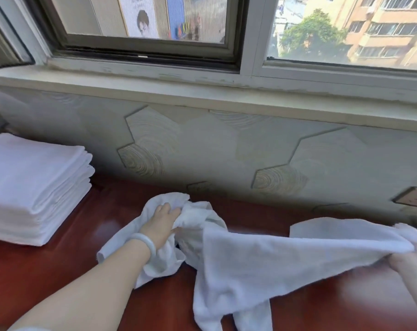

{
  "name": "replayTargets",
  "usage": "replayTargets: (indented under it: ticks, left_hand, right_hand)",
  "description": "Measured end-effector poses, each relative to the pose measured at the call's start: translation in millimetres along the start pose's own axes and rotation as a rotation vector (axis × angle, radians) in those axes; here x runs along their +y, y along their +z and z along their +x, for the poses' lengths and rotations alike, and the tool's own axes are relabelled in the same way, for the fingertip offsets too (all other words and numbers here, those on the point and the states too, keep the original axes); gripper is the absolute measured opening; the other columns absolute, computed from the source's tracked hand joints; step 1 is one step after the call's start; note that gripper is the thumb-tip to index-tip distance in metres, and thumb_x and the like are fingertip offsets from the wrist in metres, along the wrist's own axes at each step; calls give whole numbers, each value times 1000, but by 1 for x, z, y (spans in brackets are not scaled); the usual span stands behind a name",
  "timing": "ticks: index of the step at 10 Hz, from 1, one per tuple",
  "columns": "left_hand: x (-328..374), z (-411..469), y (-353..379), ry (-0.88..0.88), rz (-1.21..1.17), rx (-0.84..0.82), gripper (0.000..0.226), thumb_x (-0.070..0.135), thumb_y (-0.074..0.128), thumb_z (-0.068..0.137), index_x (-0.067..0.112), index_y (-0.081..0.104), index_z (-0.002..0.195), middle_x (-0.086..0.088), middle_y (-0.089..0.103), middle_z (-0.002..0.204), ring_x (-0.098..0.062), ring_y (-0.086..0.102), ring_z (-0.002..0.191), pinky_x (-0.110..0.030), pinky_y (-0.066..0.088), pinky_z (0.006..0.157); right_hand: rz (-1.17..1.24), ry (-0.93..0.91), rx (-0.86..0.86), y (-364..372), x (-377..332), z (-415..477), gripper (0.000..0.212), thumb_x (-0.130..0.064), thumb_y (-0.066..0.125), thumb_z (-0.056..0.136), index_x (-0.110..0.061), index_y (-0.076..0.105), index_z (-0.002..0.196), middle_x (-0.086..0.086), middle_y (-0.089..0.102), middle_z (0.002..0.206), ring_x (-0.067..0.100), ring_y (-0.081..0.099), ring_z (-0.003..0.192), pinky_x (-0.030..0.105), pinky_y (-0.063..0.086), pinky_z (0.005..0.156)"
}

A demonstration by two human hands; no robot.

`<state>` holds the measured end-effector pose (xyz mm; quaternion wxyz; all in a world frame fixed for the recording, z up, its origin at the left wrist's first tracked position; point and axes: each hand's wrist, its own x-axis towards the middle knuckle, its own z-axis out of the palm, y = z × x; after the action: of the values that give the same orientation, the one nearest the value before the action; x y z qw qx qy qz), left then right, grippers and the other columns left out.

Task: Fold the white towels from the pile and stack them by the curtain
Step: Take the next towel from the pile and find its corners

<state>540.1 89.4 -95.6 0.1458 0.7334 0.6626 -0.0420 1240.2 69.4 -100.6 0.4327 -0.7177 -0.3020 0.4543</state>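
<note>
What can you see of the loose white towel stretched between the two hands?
The unfolded white terry towel looks soft and fuzzy. It stretches crumpled across the glossy red-brown wooden table, bunched where the left hand grips it, its right end pinched by the blurred right hand; a corner trails toward the viewer.

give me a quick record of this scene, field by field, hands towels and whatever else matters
surface: red-brown wooden top along a wall
folded stack: white towels, neat, at the far left, no hand on it
loose towel: white, crumpled, stretched between both hands, not yet folded
left hand: grips the bunched left end
right hand: blurred at the frame's edge, holds the right end
wall socket: on the wall at the right
</note>
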Motion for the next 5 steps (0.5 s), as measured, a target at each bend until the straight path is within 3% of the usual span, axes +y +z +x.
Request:
replayTargets:
  ticks: [1,2,3,4,5]
  left_hand:
    - [-31,-3,0,-176,34,27,50,18,46,97,22,30,145,-4,31,125,-21,34,121,-29,38,97]
    - [-22,2,-3,-266,104,16,64,13,48,91,20,20,148,-7,26,137,-27,27,133,-36,33,110]
    - [47,0,-7,-194,97,125,77,2,47,86,16,11,153,-12,10,158,-36,1,148,-46,5,121]
    - [120,-21,9,104,-287,223,64,1,49,85,12,31,145,-5,29,147,-23,24,139,-33,22,117]
    - [197,-51,29,156,-763,-178,35,24,60,89,20,53,123,5,50,126,-10,46,119,-26,39,102]
  right_hand:
    - [289,120,38,24,9,-19,80,-44,94,29,-20,62,98,-13,69,78,4,67,64,14,50,53]
    - [459,248,57,37,15,-47,72,-38,93,35,-21,60,97,-5,66,77,8,66,58,15,49,53]
    - [928,457,113,147,4,-108,68,-33,94,36,-24,54,90,-7,52,70,6,54,48,16,43,51]
    - [766,436,-139,176,-51,-141,61,-26,84,44,-24,58,99,-2,60,80,10,64,54,19,51,55]
    - [801,349,-117,197,-63,-161,34,-18,67,79,-9,60,112,6,71,71,14,70,57,25,55,48]
